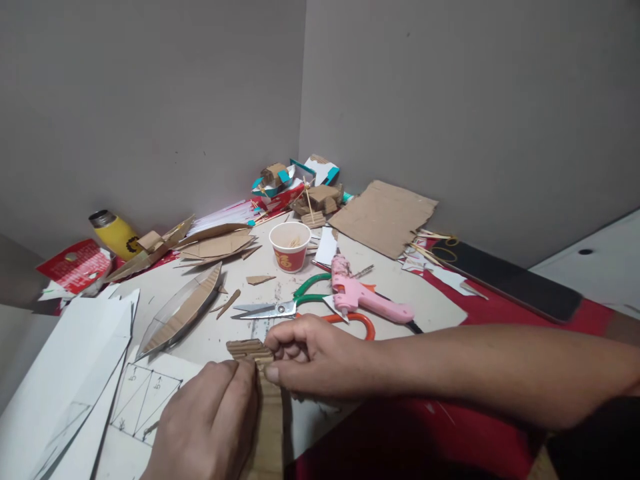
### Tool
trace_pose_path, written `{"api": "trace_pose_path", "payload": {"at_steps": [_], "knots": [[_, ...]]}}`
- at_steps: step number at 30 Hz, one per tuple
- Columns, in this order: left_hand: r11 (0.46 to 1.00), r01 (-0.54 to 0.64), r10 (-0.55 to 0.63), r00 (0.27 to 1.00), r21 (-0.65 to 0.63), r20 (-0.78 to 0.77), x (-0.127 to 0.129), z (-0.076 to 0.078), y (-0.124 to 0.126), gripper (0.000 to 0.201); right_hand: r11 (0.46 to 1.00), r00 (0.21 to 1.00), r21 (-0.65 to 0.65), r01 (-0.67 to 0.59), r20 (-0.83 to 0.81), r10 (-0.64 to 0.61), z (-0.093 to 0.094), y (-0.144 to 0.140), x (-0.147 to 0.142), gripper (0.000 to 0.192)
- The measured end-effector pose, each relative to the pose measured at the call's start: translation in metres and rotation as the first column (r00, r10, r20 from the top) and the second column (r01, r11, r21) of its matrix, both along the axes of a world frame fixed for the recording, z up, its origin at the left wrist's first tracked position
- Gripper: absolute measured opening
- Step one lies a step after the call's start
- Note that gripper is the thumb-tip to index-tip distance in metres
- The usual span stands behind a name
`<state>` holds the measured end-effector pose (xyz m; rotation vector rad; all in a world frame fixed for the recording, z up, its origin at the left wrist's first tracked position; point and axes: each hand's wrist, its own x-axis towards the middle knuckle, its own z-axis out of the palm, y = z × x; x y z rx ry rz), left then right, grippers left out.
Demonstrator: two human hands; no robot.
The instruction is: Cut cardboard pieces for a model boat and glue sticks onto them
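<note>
Both hands meet on a small piece of corrugated cardboard (244,347) near the table's front. My left hand (213,417) has its fingers closed over the piece's lower edge. The thumb and curled fingers of my right hand (317,353) pinch its right end. A longer brown strip (270,427) lies below, between the hands, partly hidden by the left one. Just beyond the right hand are scissors with green and orange handles (283,309) and a pink glue gun (367,297). To the left rests a boat-shaped cardboard piece (183,313) with a clear side.
A red and white paper cup (291,248) holding thin sticks stands mid-table. Behind it are cardboard scraps (320,200) and a flat sheet (385,217). White paper (75,373) and a line drawing (145,403) lie left. A yellow bottle (115,235) leans at the back left.
</note>
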<state>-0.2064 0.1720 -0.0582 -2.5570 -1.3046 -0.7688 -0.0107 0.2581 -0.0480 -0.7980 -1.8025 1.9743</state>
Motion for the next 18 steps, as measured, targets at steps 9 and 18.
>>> {"api": "trace_pose_path", "payload": {"at_steps": [9, 18], "knots": [[0.996, 0.075, -0.072, 0.994, 0.039, -0.084, 0.001, 0.003, 0.005, 0.037, 0.992, 0.995, 0.088, 0.086, 0.042, -0.09, 0.003, -0.003, -0.008, 0.021], [0.999, -0.046, 0.043, 0.978, 0.014, 0.203, 0.009, 0.028, 0.002, 0.019, 0.984, 0.993, 0.139, 0.114, 0.008, -0.116, -0.005, -0.002, -0.005, 0.017]]}}
